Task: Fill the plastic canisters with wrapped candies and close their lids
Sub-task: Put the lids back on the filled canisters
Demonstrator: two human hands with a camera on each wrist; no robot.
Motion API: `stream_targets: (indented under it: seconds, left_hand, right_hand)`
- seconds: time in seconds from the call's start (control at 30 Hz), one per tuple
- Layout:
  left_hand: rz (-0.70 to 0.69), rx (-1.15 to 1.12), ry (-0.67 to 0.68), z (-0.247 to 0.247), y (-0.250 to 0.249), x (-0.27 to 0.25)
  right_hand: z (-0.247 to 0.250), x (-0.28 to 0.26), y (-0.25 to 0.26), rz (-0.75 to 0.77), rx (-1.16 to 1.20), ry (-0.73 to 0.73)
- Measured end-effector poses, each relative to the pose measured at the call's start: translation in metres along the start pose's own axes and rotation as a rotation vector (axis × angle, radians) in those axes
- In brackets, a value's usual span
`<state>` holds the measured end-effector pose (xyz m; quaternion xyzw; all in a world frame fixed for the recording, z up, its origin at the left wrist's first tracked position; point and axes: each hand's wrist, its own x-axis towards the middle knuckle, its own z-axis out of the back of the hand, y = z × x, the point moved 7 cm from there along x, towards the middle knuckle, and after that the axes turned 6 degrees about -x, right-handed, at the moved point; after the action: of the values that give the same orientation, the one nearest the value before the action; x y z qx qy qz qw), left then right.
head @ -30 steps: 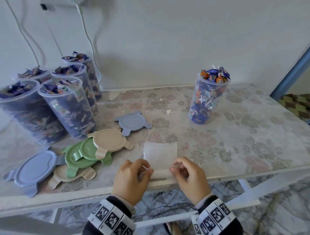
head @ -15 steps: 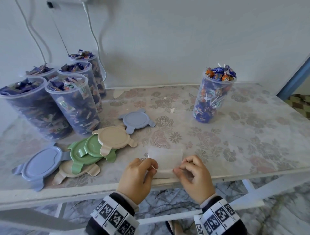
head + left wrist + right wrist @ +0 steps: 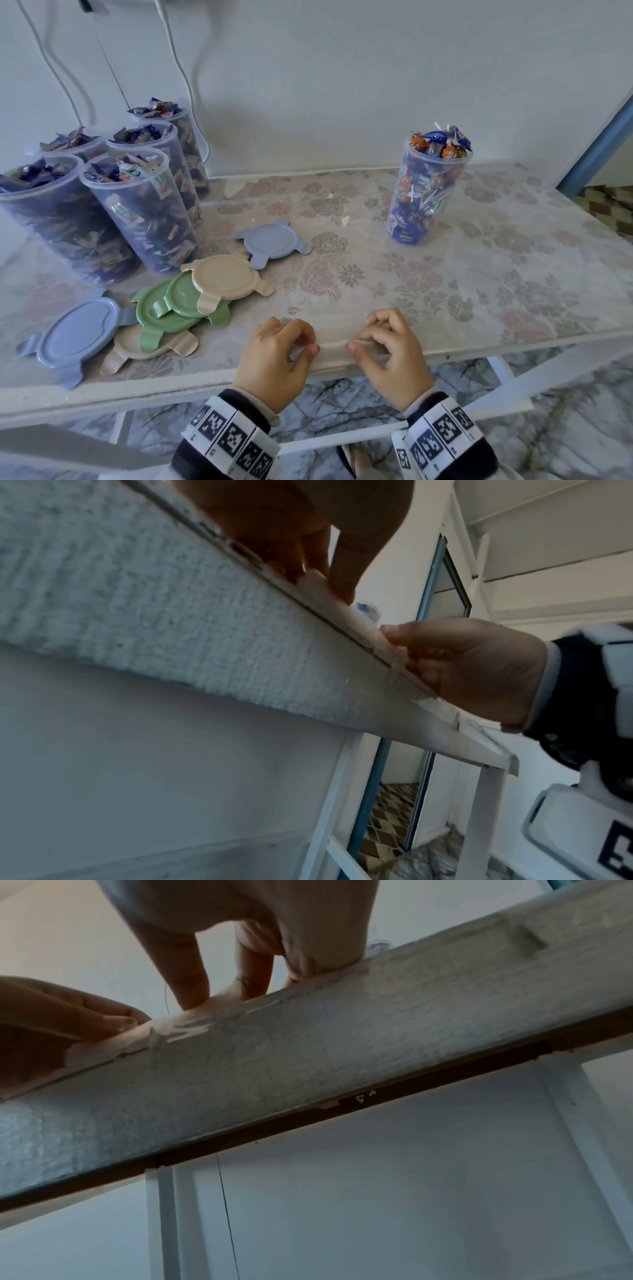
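Table edge (image 3: 171, 387), both hands' (image 3: 274, 356) fingertips (image 3: 352, 347) hiding thin translucent strip (image 3: 330, 347).

I face a pale wall (image 3: 342, 85) with white cables (image 3: 181, 68) hanging down; below my floral-covered counter (image 3: 479, 274) lies a marbled floor (image 3: 565, 428).

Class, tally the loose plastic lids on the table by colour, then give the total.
Blue plastic lids: 2
Green plastic lids: 2
Beige plastic lids: 2
Total: 6
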<state>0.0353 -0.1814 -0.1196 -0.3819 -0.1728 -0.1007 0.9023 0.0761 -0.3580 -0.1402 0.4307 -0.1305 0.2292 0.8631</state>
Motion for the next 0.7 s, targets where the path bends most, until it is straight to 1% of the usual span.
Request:
stream_targets:
  seconds: [0.1,0.17,0.23,0.33,0.4,0.47,0.53,0.63,0.7]
  left_hand:
    - [0.039,-0.021,-0.048,-0.0007,-0.0007,0.0001]
    - [0.026,0.022,-0.086,-0.0011,-0.0014,0.0009]
    - [-0.006,0.032,-0.098,-0.0031,-0.0026,0.0019]
    - [-0.040,0.033,-0.052,-0.0048,-0.0022,0.0018]
    - [-0.057,0.051,-0.019,-0.0026,-0.0017,0.0001]
    - [-0.063,0.054,-0.021,0.0003,-0.0027,-0.0006]
    - [-0.030,0.042,-0.037,0.0004,-0.0032,0.0008]
    - [0.085,0.009,-0.081,-0.0020,0.0003,0.0026]
    - [0.102,0.036,-0.111,-0.0036,0.0019,0.0028]
  right_hand:
    - [0.0001,0.0017,0.0026,-0.005,-0.012,-0.039]
    - [-0.0001,0.0033,0.0026,-0.011,-0.003,-0.044]
    - [-0.0009,0.0040,0.0017,-0.016,0.002,-0.016]
    - [-0.0011,0.0011,0.0013,0.020,-0.003,0.046]
    - [0.0003,0.0014,0.0008,0.029,0.003,0.042]
    - [0.0002,0.0028,-0.0006,0.016,0.010,0.008]
    - [-0.0014,0.0033,-0.0016,-0.004,0.002,-0.029]
    - [-0.0003,0.0039,-0.0007,-0.039,0.007,-0.067]
    - [0.0007,0.0045,0.0001,-0.037,-0.003,-0.082]
